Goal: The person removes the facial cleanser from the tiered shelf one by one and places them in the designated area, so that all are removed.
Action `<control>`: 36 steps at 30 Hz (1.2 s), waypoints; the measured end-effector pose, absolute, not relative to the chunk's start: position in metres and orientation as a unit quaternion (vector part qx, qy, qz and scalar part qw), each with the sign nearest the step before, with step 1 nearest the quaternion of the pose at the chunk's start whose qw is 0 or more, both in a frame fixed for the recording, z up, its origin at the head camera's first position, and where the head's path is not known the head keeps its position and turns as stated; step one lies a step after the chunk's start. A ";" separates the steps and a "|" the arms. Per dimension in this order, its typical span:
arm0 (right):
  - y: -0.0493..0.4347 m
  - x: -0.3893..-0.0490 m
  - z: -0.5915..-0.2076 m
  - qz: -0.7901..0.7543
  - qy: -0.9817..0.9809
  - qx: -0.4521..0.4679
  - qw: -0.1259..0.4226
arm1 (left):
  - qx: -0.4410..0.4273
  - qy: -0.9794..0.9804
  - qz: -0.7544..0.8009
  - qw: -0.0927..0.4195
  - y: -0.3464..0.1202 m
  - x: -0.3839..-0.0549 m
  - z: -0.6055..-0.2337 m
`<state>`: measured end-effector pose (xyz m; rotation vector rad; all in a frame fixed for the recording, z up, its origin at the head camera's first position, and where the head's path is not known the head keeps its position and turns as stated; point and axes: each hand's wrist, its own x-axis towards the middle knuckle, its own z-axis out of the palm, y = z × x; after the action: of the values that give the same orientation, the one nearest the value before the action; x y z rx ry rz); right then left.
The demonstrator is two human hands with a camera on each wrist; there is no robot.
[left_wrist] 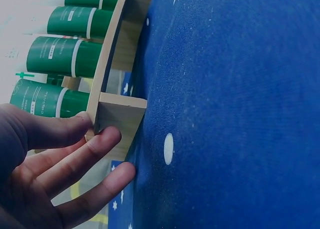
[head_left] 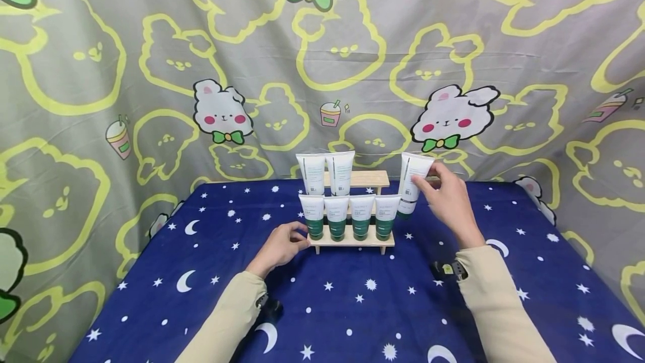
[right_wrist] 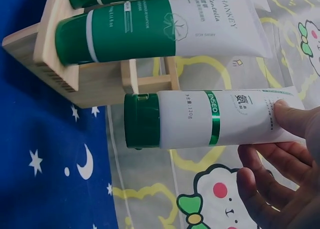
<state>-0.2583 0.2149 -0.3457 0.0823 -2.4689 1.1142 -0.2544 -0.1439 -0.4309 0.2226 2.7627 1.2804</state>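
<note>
While the person's right hand pinches a white tube by its flat end, thumb on one face and fingers behind, the left hand holds the near left corner of a small wooden rack, its thumb on the edge of the lower step and its other fingers spread a little apart around that end. I see the held tube upright with a slight tilt, its green cap at the bottom, just to the right of the rack and a touch farther back than the near row. A shiny green band runs around it, marked ENSEO. On the lower, near step stand four green-and-white tubes, side by side, their pale flat ends up and their green parts down. Behind them, at the left of the higher, far step, are two taller white tubes close together, their lower parts hidden by the near row. The rack sits toward the far side of a table spread with dark blue cloth, printed with white stars, moons and dots. Beyond hangs a grey curtain with yellow outlines and white rabbits in green bows. Beige sleeves cover both forearms.
</note>
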 end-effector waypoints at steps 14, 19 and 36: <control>0.227 -0.254 -0.364 0.390 -0.901 0.009 0.192 | 0.072 0.906 0.415 0.038 -0.143 -0.253 -0.430; 0.230 -0.256 -0.371 0.385 -0.905 -0.001 0.180 | 0.073 0.906 0.416 0.034 -0.143 -0.253 -0.431; 0.238 -0.268 -0.395 0.372 -0.924 0.007 0.093 | 0.073 0.908 0.411 0.030 -0.145 -0.253 -0.433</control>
<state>-0.2680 0.2383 -0.3948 0.0213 -2.7411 1.1039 -0.2528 -0.1454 -0.4328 0.2249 2.7990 1.2675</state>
